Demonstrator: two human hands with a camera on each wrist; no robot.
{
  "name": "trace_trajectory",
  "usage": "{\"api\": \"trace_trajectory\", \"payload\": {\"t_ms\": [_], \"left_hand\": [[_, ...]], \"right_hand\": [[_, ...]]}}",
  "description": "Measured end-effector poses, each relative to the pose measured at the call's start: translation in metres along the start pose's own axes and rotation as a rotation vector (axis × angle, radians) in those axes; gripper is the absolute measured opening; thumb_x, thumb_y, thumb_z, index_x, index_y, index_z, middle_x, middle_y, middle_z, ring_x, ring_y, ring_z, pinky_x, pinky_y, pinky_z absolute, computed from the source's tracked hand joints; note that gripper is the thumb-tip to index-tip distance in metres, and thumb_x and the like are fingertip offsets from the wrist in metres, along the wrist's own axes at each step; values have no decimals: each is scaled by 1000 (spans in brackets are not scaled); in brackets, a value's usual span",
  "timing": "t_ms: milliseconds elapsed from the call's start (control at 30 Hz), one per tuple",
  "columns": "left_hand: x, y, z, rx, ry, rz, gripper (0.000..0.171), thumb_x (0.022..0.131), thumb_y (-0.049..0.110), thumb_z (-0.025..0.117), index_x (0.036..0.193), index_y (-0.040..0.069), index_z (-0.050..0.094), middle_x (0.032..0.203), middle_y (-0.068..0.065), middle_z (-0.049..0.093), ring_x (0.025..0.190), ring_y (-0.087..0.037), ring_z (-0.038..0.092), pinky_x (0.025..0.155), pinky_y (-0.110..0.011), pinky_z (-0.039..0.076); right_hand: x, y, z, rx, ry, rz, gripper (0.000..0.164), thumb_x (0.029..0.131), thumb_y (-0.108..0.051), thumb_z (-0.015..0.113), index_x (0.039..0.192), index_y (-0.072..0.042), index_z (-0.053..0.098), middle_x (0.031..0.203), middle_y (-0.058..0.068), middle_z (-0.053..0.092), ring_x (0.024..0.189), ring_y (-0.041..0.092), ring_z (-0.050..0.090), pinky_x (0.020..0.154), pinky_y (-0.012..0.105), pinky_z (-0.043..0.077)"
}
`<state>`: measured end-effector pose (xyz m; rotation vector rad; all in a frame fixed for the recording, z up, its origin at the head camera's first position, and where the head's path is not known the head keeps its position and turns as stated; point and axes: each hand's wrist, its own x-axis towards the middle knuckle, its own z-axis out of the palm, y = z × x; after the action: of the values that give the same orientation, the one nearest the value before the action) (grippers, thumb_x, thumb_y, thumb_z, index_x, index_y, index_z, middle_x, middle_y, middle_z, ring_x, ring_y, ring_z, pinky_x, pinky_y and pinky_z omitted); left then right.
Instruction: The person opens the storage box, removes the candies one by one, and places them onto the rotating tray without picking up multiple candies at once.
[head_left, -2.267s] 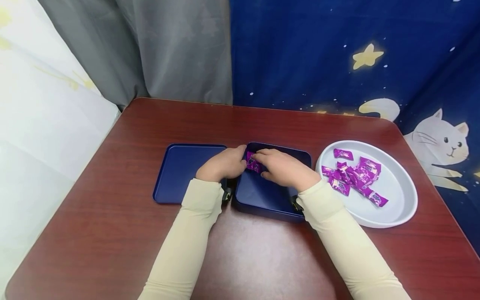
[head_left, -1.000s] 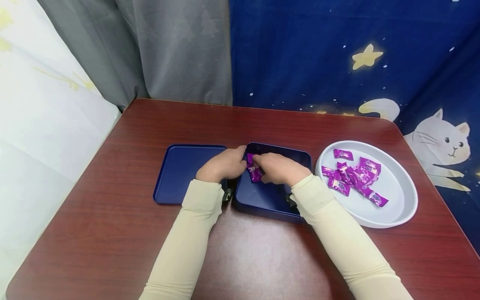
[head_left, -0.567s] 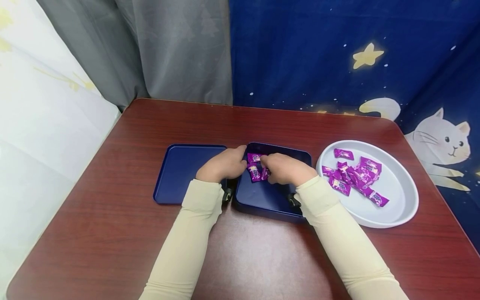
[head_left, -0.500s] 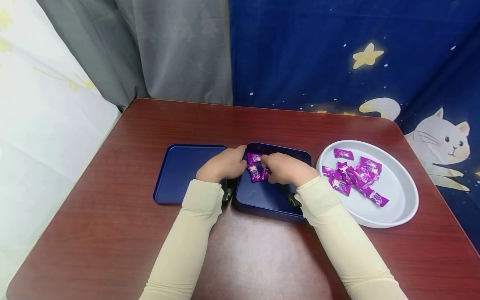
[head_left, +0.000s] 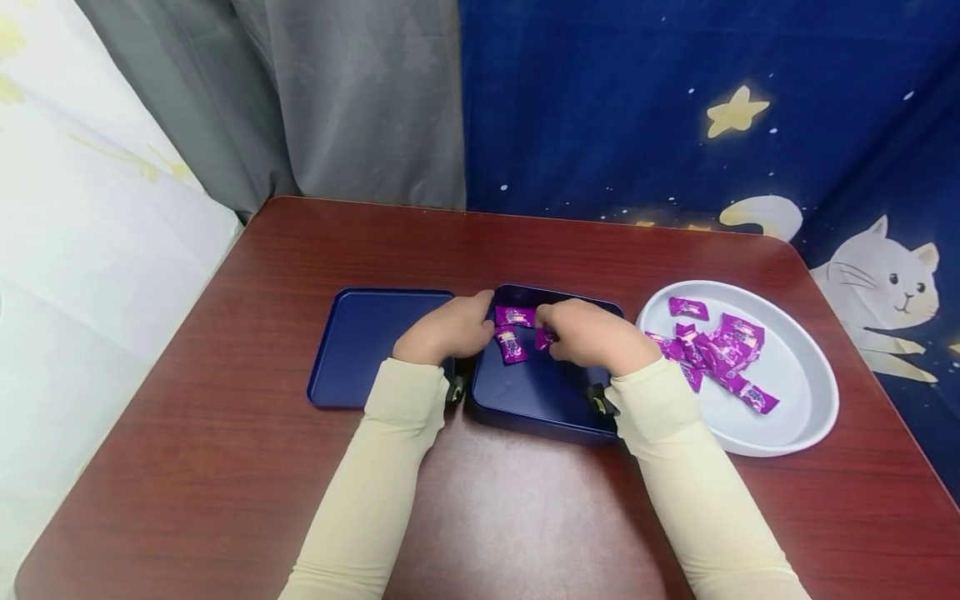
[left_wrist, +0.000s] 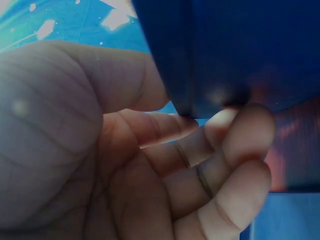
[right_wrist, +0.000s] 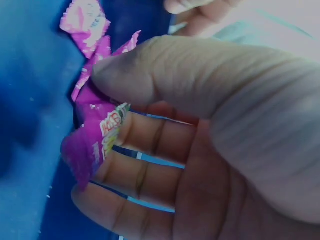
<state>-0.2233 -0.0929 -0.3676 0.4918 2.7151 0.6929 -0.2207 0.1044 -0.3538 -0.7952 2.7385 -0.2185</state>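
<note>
Inside a dark blue rectangular box (head_left: 536, 408), two purple-wrapped candies (head_left: 511, 345) lie at the left end, one along the back wall and one in front of it. My right hand (head_left: 588, 333) is over the box and pinches another wrapped candy (right_wrist: 95, 127) between thumb and fingers; in the head view most of that candy is covered by the hand. My left hand (head_left: 447, 327) holds the box's left side near the back corner. In the left wrist view its thumb and curled fingers (left_wrist: 247, 132) meet the blue wall.
A white oval dish (head_left: 806, 400) with several purple candies (head_left: 720, 350) stands right of the box. A flat blue lid (head_left: 367, 346) lies to the left, partly under the left wrist. The brown table (head_left: 225, 433) backs onto grey and blue curtains.
My right hand has shifted rightward inside the box with a candy between its fingers, uncovering two candies at the left end. My left hand stays at the box's side.
</note>
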Motion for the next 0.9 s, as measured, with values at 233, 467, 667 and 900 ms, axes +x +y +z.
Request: {"api": "trace_trajectory", "payload": {"t_ms": [233,467,667,900], "left_hand": [[2,-1,3,-2,13,16,60,96,17,42,149,4,19,151,-13,30,132,-25,31,110,-45,30],[2,-1,3,-2,-2,-11,59,97,19,41,149,4,19,151,-12,30,133,-24,31,110,-45,30],[1,0,2,-4,1,-14,59,97,18,41,149,4,19,151,-12,31,133,-25,31,110,-45,30],[0,-1,3,-8,2,3,60,96,18,43,149,3,18,152,-13,29,134,-26,30,110,-47,30]], "right_hand": [[-16,8,-6,18,79,1,37,82,-12,68,117,-3,61,94,9,64,82,23,55,79,42,53],[-33,21,-13,42,157,-12,34,82,-10,66,115,-4,59,98,13,65,85,26,56,82,46,51],[-50,33,-22,90,206,9,32,82,-7,66,114,-3,58,91,12,64,83,25,56,79,47,52],[-65,50,-24,109,229,33,31,83,-7,66,113,-3,58,92,12,64,84,27,57,80,49,51]]}}
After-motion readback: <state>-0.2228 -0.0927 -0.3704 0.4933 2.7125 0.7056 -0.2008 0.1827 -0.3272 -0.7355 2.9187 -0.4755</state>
